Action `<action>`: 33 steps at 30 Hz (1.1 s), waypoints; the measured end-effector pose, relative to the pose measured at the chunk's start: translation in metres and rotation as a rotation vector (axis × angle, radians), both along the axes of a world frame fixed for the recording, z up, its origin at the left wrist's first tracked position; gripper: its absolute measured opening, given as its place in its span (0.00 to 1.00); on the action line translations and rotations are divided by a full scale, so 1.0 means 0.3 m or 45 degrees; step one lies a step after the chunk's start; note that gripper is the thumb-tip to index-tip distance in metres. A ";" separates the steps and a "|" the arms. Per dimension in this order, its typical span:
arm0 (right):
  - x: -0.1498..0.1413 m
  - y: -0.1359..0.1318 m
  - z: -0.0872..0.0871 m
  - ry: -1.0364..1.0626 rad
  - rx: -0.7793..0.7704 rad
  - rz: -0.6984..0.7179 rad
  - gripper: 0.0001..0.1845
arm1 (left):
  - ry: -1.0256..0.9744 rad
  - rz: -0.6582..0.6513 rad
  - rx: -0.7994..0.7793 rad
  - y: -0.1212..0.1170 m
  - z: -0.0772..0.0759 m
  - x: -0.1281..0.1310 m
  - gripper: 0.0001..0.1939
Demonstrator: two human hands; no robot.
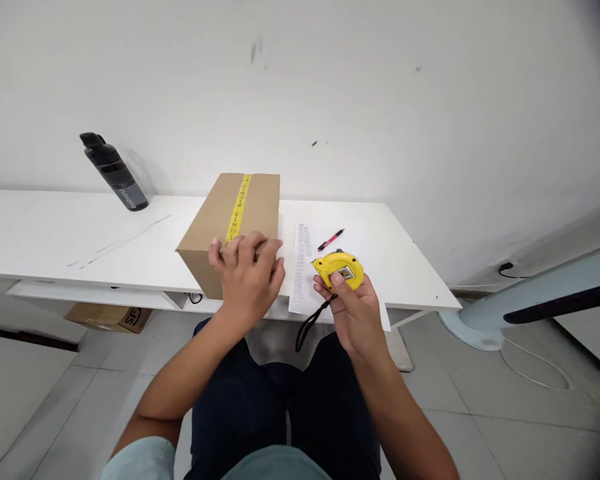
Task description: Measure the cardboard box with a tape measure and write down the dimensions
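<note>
A sealed brown cardboard box with a strip of printed yellow tape along its top sits on the white table. My left hand is at its near right corner, fingers bent over the front top edge and the thumb by the right side. In my right hand is a yellow tape measure, thumb on its face and fingers beneath. A black wrist strap dangles from it. No blade is visibly drawn out beyond its small end hook. Below it lies a sheet of paper with handwriting down its left part.
A red and black pen rests on the paper. On the left, a dark bottle stands near the wall. The white table has a lower shelf, with another carton underneath. A pale blue post with cables stands right.
</note>
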State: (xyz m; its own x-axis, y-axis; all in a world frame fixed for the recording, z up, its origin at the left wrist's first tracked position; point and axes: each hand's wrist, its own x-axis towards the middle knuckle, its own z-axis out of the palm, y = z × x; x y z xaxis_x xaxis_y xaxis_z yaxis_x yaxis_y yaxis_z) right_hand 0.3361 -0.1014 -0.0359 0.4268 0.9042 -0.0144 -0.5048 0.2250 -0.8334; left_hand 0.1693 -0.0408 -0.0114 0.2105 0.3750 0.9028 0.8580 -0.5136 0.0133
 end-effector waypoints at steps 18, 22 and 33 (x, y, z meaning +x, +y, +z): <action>0.137 0.026 -0.036 -0.005 0.008 -0.099 0.21 | 0.161 -0.098 -0.018 0.006 0.072 -0.511 0.12; 0.081 0.021 -0.012 -0.045 0.032 -0.009 0.24 | 0.053 -0.061 0.115 -0.044 0.045 -0.482 0.11; -0.109 -0.056 0.060 -0.191 0.095 0.897 0.22 | 0.263 -0.565 0.036 -0.182 -0.011 -0.256 0.22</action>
